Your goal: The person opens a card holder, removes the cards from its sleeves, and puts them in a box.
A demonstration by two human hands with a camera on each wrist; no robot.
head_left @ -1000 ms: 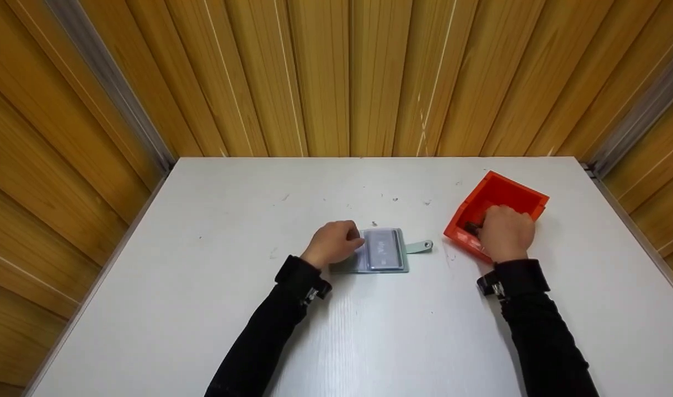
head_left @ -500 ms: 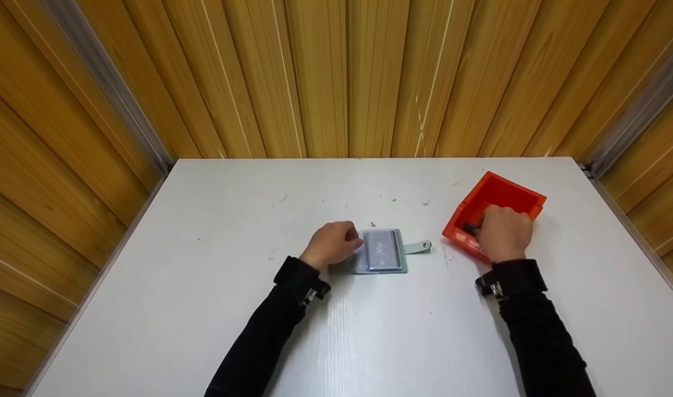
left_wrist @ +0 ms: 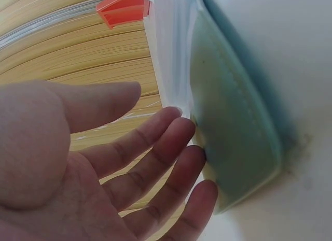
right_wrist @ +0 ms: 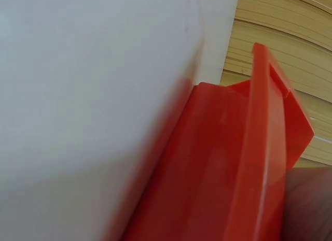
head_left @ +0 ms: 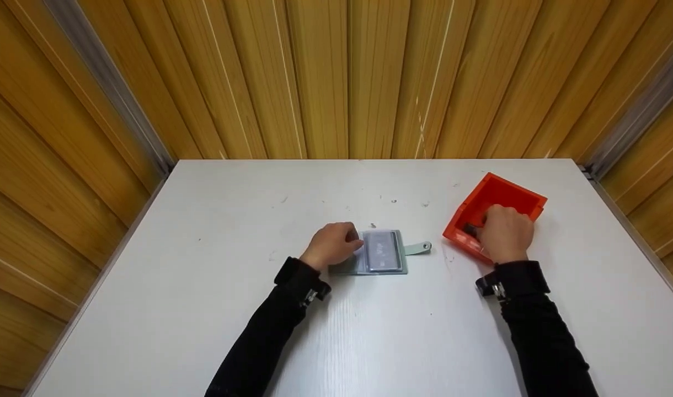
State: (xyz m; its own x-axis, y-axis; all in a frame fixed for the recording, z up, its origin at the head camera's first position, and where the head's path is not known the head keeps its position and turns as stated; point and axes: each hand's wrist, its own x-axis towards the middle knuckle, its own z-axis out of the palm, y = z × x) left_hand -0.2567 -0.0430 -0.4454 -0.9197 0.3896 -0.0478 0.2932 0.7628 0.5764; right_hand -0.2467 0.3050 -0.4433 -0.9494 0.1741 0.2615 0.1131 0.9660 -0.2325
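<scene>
A pale green card holder [head_left: 404, 264] lies open on the white table, its clear plastic sleeves [head_left: 383, 251] facing up and a snap strap [head_left: 418, 248] sticking out to the right. My left hand [head_left: 331, 242] is over its left part. In the left wrist view, the fingertips [left_wrist: 194, 153] rest along the green cover [left_wrist: 228, 111], with the fingers slightly bent and the thumb apart. My right hand [head_left: 506, 234] reaches down into a red-orange bin [head_left: 507, 193]. A small dark object [head_left: 471, 229] shows beside its thumb side. The bin wall [right_wrist: 254, 163] hides the fingers, so I cannot tell whether they hold it.
The white table [head_left: 204, 309] has scuff marks near its middle. Wood-patterned panels [head_left: 325, 77] rise behind its back edge and along both sides. Metal posts [head_left: 116, 88] stand at the corners. The bin sits at the back right, turned at an angle.
</scene>
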